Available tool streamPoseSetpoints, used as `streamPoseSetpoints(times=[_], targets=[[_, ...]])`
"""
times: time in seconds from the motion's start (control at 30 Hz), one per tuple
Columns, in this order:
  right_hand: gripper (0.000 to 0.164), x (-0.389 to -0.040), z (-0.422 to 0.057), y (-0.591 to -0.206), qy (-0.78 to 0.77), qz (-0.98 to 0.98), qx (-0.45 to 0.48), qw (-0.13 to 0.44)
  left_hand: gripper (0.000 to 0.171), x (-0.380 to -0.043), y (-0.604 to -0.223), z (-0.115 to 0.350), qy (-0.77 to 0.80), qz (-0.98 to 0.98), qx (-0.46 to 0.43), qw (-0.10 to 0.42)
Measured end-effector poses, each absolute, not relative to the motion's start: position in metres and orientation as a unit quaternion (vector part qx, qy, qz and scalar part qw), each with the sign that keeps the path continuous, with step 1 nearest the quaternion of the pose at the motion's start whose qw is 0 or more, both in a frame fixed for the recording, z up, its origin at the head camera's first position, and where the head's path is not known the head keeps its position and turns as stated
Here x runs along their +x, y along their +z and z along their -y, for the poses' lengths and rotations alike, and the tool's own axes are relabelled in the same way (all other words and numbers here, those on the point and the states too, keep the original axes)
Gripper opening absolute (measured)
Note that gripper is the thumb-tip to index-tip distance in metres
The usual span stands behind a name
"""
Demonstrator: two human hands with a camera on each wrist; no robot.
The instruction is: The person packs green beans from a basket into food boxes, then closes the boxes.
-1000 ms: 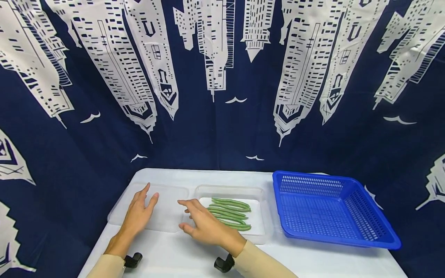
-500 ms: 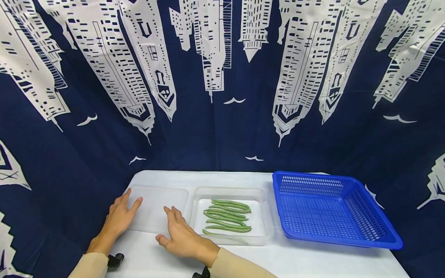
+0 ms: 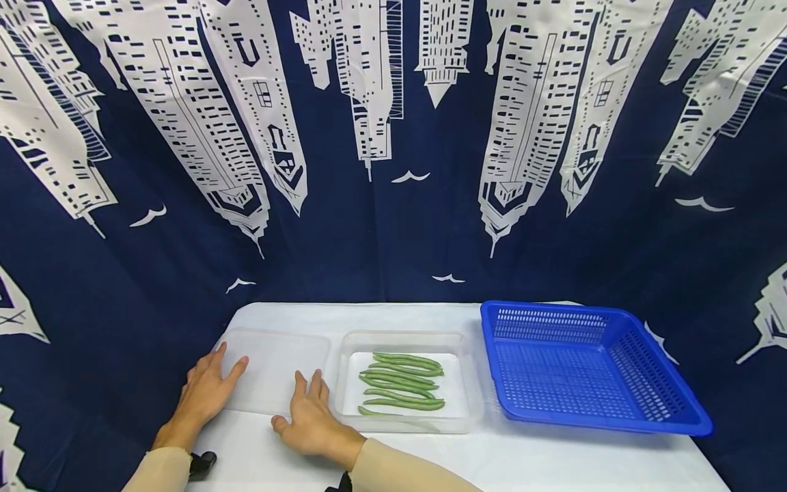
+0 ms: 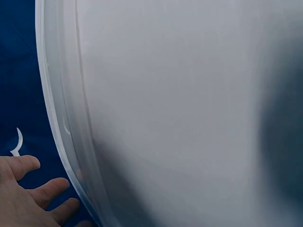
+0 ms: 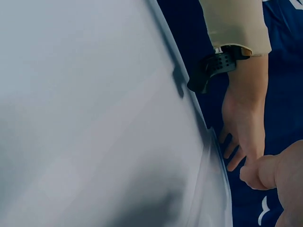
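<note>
A translucent flat plastic lid [image 3: 277, 362] lies on the white table at the left. My left hand [image 3: 205, 393] is at its left edge, fingers spread and fairly straight; in the left wrist view the fingers [image 4: 47, 191] extend beside the lid's rim [image 4: 64, 127]. Over the lid's front right corner is my right hand [image 3: 312, 418], with fingers extended and thumb apart. Whether either hand touches the lid, I cannot tell. Just right of it stands a clear plastic container [image 3: 406, 337], uncovered, with several green beans [image 3: 402, 383] side by side inside.
A blue perforated basket [image 3: 605, 426] stands at the right of the white table [image 3: 492, 461]. A dark blue cloth [image 3: 381, 239] with a white city print hangs behind the table. A black wrist camera [image 3: 203, 465] sits at the left cuff.
Both hands have moved left and down, the left to the lid's left edge, the right off the container toward the lid's front right corner. The green beans are now uncovered to view.
</note>
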State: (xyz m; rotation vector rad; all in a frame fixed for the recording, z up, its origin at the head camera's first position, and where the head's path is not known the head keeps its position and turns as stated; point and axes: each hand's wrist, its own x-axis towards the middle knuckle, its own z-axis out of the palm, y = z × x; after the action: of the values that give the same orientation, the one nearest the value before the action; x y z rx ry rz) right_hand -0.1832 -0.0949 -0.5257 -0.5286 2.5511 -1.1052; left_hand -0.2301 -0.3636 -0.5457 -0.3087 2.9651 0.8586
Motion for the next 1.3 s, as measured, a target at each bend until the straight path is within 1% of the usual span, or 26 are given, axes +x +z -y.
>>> streamPoseSetpoints(times=[0.23,0.47,0.6,0.77,0.87,1.3], targets=[[0.094,-0.19,0.097,-0.53,-0.428,-0.879,-0.134,0.161,0.107,-0.232,-0.548,0.366,0.269,-0.955,-0.117,0.031],[0.088,-0.192,0.097,-0.53,-0.455,-0.868,-0.121,0.16,0.108,-0.231,-0.549,0.365,0.267,-0.954,-0.13,0.045],[0.084,-0.192,0.097,-0.531,-0.462,-0.867,-0.116,0.148,0.107,-0.229,-0.548,0.362,0.272,-0.951,-0.138,0.051],[0.077,-0.194,0.097,-0.53,-0.457,-0.871,-0.122,0.132,0.106,-0.228,-0.548,0.36,0.278,-0.949,-0.141,0.044],[0.074,-0.194,0.097,-0.529,-0.461,-0.868,-0.121,0.138,0.105,-0.227,-0.548,0.361,0.281,-0.948,-0.143,0.043],[0.067,-0.193,0.097,-0.523,-0.507,-0.844,-0.106,0.139,0.102,-0.226,-0.546,0.365,0.306,-0.938,-0.161,0.019]])
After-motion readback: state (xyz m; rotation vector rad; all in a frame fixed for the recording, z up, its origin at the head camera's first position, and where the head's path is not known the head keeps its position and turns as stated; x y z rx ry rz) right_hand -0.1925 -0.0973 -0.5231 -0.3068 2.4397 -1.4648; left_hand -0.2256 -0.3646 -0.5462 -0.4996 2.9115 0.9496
